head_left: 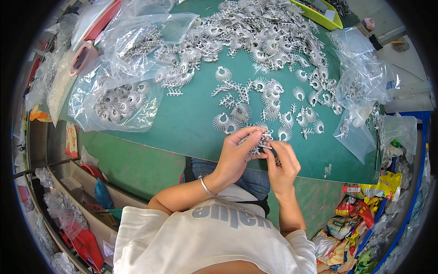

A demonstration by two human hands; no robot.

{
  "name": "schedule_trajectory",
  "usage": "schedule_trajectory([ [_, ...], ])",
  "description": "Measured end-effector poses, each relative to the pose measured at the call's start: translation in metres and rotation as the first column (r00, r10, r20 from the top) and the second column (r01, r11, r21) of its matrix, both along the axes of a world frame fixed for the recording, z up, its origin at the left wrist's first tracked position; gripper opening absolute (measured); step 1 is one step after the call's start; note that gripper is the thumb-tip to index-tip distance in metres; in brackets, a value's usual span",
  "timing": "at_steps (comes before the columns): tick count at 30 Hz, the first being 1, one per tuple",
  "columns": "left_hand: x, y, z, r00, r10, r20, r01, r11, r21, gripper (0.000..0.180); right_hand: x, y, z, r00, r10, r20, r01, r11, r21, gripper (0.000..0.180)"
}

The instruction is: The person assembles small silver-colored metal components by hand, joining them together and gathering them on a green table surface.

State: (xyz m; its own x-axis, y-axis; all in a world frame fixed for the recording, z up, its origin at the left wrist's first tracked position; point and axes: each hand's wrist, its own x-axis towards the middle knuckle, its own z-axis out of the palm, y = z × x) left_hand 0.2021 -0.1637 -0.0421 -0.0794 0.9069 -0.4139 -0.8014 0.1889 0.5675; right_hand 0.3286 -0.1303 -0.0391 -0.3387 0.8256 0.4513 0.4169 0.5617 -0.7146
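Observation:
Both hands meet at the near edge of a green table (191, 123). My left hand (237, 155), with a silver bangle on its wrist, and my right hand (283, 164) together grip a small silver metal casting (256, 144) with fan-shaped, spiked parts. Just beyond the fingers lie loose fan-shaped metal pieces (237, 112) scattered on the table. A big heap of the same pieces (260, 32) covers the far part of the table.
Clear plastic bags with more metal pieces (121, 100) lie at the left. Empty clear bags (365, 86) sit at the right. A yellow-green tray (319, 13) stands at the far edge. Colourful snack wrappers (360, 214) fill a bin at lower right.

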Motion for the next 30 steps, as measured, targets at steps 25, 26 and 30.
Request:
schedule_trajectory([
  [25,-0.022,-0.012,-0.005,0.947,-0.129,0.293,0.085,0.984,0.158,0.022,0.026,0.043,-0.015,0.973,-0.094,0.212,0.059,0.984,0.167,0.012],
  [26,-0.023,-0.014,-0.005,0.920,-0.138,0.367,0.079,0.982,0.171,0.021,0.028,0.040,-0.017,0.959,-0.088,0.269,0.077,0.996,0.054,0.016],
  [30,-0.030,-0.023,-0.018,0.905,-0.176,0.387,0.124,0.980,0.156,0.017,0.018,0.042,-0.004,0.987,0.000,0.158,0.027,0.985,-0.169,0.016],
])
